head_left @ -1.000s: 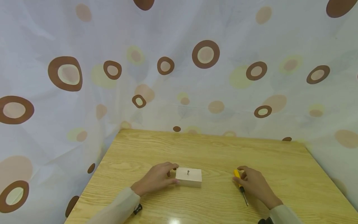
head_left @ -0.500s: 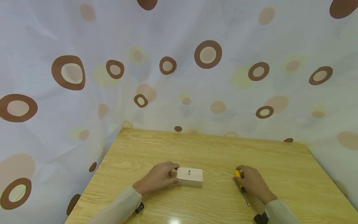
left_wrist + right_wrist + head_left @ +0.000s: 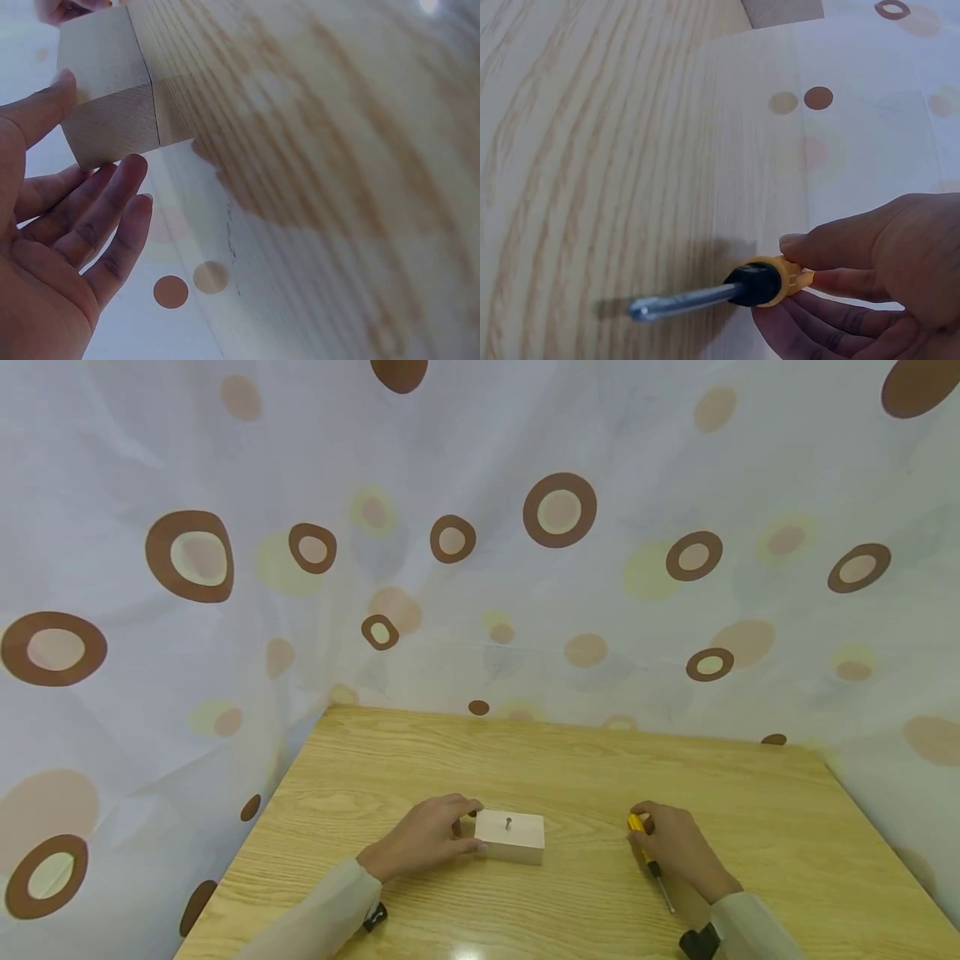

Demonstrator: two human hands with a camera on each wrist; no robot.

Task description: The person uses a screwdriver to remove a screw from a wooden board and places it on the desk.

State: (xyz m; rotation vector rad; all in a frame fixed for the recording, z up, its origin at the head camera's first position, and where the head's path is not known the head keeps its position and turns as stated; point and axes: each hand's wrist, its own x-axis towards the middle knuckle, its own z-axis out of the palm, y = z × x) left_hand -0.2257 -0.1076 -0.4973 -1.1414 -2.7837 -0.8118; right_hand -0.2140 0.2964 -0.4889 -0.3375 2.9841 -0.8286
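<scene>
A pale wooden block point(image 3: 510, 843) lies on the table, a screw point(image 3: 508, 823) standing upright out of its top. My left hand point(image 3: 423, 837) holds the block's left end, thumb on the near side and fingers at the far side; the left wrist view shows the thumb point(image 3: 64, 94) against one face. To the right, my right hand point(image 3: 678, 847) grips a screwdriver point(image 3: 636, 824) by its yellow handle. Its black collar point(image 3: 756, 283) and metal shaft point(image 3: 686, 301) point back toward me, the tip close over the tabletop. Part of the handle is hidden by the fingers.
The wood-grain table point(image 3: 570, 760) reaches back to a white curtain point(image 3: 480, 585) with brown and yellow spots, which also closes off both sides. Dark wrist straps point(image 3: 699, 942) show at the sleeves.
The screwdriver's tip has swung slightly to the right with the right hand. The left hand and block stay together; the whole view has shifted a little.
</scene>
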